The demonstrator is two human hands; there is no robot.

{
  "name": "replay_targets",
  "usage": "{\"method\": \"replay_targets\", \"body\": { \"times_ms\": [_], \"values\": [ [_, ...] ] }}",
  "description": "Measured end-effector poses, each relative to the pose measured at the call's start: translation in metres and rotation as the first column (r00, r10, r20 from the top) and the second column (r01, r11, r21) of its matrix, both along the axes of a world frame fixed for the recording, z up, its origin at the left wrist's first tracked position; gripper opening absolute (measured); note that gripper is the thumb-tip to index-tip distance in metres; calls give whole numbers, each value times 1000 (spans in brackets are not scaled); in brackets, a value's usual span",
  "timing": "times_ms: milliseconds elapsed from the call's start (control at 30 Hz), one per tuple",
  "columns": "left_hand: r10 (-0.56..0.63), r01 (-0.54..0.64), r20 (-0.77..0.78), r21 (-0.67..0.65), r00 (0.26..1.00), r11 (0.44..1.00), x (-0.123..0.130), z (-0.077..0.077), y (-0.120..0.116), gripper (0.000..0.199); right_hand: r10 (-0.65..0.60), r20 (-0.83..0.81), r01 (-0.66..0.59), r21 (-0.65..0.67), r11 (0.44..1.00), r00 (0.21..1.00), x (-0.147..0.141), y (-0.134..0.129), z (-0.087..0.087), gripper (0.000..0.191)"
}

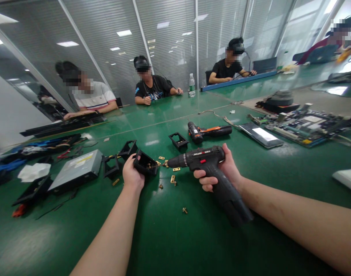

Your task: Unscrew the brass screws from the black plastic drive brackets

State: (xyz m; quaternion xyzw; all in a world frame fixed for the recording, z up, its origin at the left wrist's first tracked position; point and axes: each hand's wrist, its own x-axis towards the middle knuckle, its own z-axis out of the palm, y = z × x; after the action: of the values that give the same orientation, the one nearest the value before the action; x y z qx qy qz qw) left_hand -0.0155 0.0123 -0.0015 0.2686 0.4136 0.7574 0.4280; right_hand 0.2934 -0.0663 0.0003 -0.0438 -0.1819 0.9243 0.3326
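Observation:
A black plastic frame is held at its left side by my left hand, its open side facing right. My right hand is wrapped round the grip of a black power drill with a red switch. The drill lies level, pointing left, and its bit reaches the inside of the frame. Whether the bit touches a screw is too small to tell. Several brass plates and small screws lie on the green table below the drill's front end.
Beyond the drill lie another black frame and an orange-black drill. A silver drive and more frames are at left. A phone and circuit boards lie at right. Several people sit across the table.

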Motion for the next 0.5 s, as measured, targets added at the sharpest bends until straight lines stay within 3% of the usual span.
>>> {"method": "replay_targets", "body": {
  "times_ms": [267,500],
  "values": [
    [-21,21,11,23,1000,1000,-3,-2,0,15,-60,36,55,114,992,998,-8,-10,-2,112],
    [-21,22,31,-8,999,1000,0,2,-1,8,-22,1,22,19,1000,1000,-3,-4,-2,115]
  ]
}}
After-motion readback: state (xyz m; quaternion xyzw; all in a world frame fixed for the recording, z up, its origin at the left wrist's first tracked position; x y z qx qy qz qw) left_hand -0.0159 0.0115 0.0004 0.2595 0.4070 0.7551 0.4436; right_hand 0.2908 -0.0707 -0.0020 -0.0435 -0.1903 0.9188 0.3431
